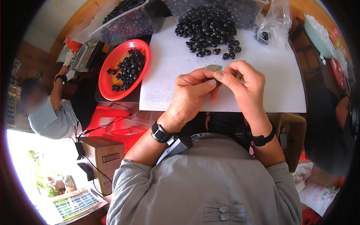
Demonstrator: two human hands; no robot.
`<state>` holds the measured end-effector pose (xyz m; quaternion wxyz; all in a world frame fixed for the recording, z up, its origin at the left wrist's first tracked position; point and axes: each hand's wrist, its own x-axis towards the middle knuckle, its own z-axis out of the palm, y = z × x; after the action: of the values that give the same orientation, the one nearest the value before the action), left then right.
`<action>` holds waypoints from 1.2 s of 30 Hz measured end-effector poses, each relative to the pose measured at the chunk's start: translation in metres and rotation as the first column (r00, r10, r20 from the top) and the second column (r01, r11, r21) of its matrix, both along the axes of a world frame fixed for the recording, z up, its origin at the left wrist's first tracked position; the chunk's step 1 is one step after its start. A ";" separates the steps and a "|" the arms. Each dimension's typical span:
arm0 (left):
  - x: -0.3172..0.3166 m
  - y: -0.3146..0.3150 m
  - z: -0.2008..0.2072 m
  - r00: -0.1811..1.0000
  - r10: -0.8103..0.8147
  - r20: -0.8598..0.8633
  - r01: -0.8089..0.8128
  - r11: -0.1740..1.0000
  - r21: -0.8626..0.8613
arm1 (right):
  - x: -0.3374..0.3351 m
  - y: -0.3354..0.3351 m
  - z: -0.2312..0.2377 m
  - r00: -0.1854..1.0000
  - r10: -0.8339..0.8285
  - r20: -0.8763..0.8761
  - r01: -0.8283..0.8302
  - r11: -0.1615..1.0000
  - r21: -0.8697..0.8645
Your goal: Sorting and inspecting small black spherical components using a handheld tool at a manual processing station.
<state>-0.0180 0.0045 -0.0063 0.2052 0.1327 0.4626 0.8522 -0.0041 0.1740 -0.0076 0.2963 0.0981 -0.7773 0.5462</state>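
Both my hands meet above the white sheet. My left hand [195,90] is closed, its thumb and fingers pinching a small round black piece [218,83] that is mostly hidden. My right hand [245,82] is closed on a thin, flat metallic blade [215,67], whose grip is covered by the fingers. Its thumb presses close to the black piece. Just beyond my hands lies a heap of small round black pieces [210,32] with knob-like ends. To the left, a red plastic basin [104,84] holds more of them.
Clear plastic tubs [129,18] of black pieces stand at the far side. A crumpled plastic bag [279,22] lies far right on the white sheet [161,82]. A co-worker [52,112] sits at left, near a cardboard box [101,159] and cables. Another box [294,131] stands at right.
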 end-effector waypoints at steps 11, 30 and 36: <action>-0.010 -0.026 0.004 0.998 0.053 -0.040 -0.055 0.997 -0.054 | 0.002 -0.001 0.001 0.998 -0.025 -0.052 0.022 0.999 -0.050; -0.002 -0.023 0.001 0.989 0.135 -0.057 -0.139 0.988 -0.061 | 0.004 -0.005 0.005 0.994 -0.009 0.108 -0.004 0.993 0.119; -0.005 -0.036 0.016 0.975 0.189 -0.117 -0.206 0.967 -0.149 | 0.006 -0.007 0.005 0.998 0.031 0.061 -0.038 0.992 0.118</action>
<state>-0.0232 -0.0316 0.0092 0.1053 0.1123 0.5502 0.8207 0.0024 0.1666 -0.0025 0.2573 0.1131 -0.8152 0.5064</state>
